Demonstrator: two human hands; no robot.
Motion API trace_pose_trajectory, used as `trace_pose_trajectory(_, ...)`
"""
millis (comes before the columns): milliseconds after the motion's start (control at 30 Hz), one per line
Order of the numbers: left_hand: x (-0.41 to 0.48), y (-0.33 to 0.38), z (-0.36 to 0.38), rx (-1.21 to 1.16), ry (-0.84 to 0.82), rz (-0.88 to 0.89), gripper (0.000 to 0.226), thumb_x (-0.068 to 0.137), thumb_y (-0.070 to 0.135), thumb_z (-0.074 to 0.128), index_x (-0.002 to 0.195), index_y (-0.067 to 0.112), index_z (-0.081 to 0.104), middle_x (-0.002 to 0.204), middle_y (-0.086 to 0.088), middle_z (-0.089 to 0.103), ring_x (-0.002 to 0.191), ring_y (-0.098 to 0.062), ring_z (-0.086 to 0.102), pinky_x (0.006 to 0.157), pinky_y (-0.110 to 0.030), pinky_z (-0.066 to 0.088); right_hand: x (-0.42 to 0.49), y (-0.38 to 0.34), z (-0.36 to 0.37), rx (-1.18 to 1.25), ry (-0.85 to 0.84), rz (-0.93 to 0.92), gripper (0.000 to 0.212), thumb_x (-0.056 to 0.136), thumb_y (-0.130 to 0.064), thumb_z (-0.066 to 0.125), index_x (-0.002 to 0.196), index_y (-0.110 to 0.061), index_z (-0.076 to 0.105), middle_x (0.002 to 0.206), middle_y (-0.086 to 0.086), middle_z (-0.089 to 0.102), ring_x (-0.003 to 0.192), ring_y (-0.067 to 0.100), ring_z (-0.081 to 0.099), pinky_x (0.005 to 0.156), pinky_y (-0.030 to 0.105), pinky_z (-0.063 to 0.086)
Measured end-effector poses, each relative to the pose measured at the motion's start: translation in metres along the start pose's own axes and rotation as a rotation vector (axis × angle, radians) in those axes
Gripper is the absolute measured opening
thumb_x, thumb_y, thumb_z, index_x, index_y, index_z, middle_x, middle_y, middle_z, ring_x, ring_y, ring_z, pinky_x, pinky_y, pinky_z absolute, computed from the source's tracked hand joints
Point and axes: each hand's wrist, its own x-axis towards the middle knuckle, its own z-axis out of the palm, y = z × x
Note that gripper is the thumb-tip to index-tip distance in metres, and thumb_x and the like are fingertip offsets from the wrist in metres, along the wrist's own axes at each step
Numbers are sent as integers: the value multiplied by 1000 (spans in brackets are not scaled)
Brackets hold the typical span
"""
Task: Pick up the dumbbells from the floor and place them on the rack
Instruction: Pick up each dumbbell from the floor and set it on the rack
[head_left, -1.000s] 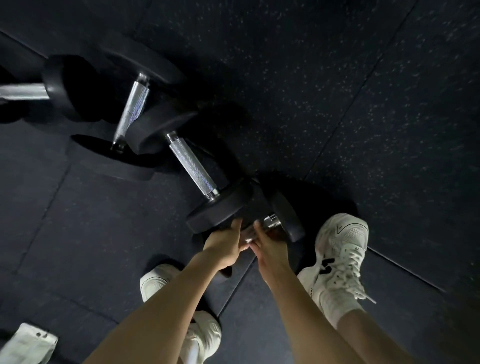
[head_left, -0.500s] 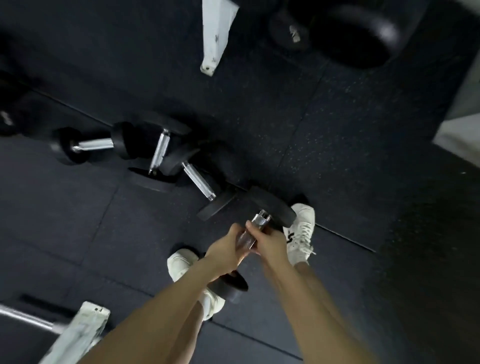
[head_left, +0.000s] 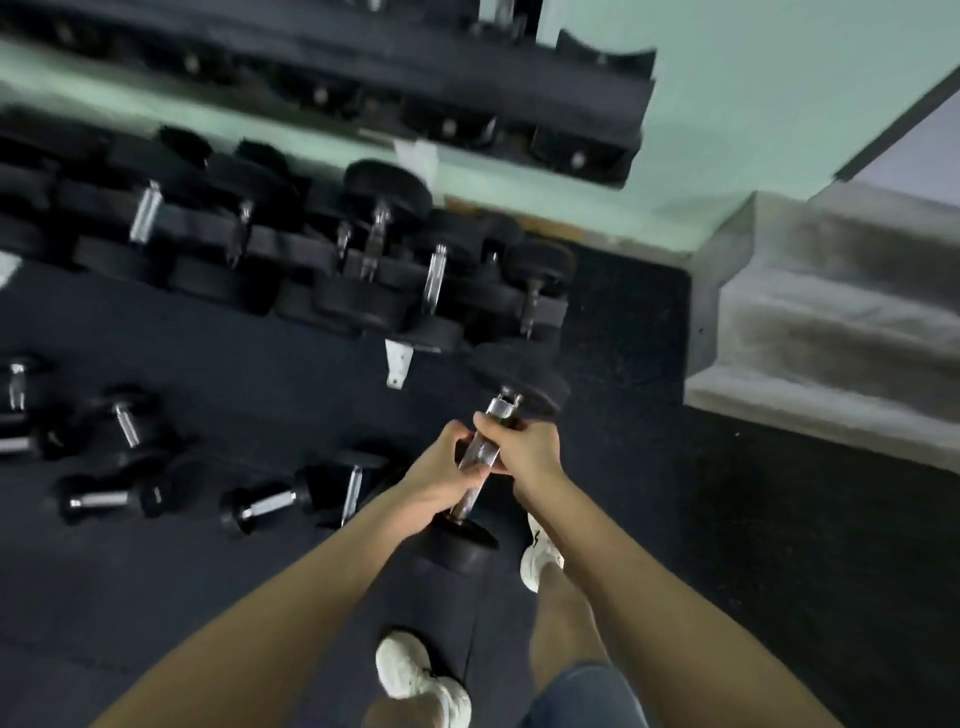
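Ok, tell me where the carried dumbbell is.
Head view, centre: left hand and right hand grip the dumbbell above the floor, before the rack's right end.

floor (head_left: 260, 597): dark rubber mat | on it: loose dumbbells (head_left: 260, 506) at left, rack (head_left: 587, 88) | on rack: racked dumbbells (head_left: 387, 218)

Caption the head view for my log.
One dumbbell gripped by left hand and right hand before the loaded rack; more dumbbells litter the floor.
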Motion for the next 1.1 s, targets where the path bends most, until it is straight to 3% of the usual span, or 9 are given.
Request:
trace_pose_trajectory(167, 25, 92, -29, 12, 71, 55, 35, 87, 22, 61, 118, 20, 44, 102, -5, 66, 91, -17, 63, 78, -27, 48, 25, -97, -17, 21, -16, -59, 16, 74, -21, 79, 70, -17, 64, 79, 6, 71, 80, 25, 71, 76, 46, 60)
trace_pose_trajectory(333, 59, 175, -42, -44, 163, 112, 23, 86, 13, 61, 105, 14, 48, 87, -4, 61, 82, -18, 59, 71, -24, 47, 65, -181, -39, -13, -62, -147, 14, 72, -19, 80, 68, -19, 67, 80, 8, 73, 81, 25, 71, 73, 48, 60)
trace_pose_trajectory(567, 125, 268, -66, -41, 234, 152, 23, 87, 11, 60, 107, 10, 48, 89, -1, 58, 79, -10, 53, 64, -15, 42, 129, -281, -58, -45, -84, -236, 13, 70, -24, 81, 70, -17, 70, 77, 5, 74, 78, 23, 72, 76, 46, 60)
trace_pose_trajectory(733, 194, 317, -90, 46, 195, 177, 35, 87, 15, 60, 121, 11, 48, 106, -1, 59, 95, -15, 59, 80, -25, 48, 185, -339, -65, 16, -68, -222, 12, 75, -17, 78, 71, -13, 67, 81, 10, 72, 83, 27, 71, 75, 46, 60)
trace_pose_trajectory(900, 265, 363, -106, 75, 151, 175, 37, 88, 20, 59, 123, 14, 45, 101, 5, 57, 85, -6, 55, 65, -14, 42, 249, -388, -70, 15, 34, -183, 15, 72, -21, 81, 72, -14, 68, 83, 14, 73, 80, 30, 72, 74, 49, 60)
trace_pose_trajectory(967, 292, 377, -108, 73, 133, 171, 39, 88, 19, 58, 124, 14, 45, 101, 4, 57, 87, -9, 55, 66, -17, 42, 272, -403, -74, 1, 71, -175, 16, 71, -22, 81, 73, -14, 68, 83, 14, 73, 78, 29, 72, 74, 48, 60)
trace_pose_trajectory(1100, 334, 398, -105, 59, 74, 136, 43, 89, 20, 58, 128, 16, 41, 113, -3, 61, 99, -17, 60, 84, -32, 51, 310, -423, -86, 19, 82, -130, 16, 72, -18, 80, 76, -10, 68, 87, 18, 72, 80, 33, 72, 74, 50, 60)
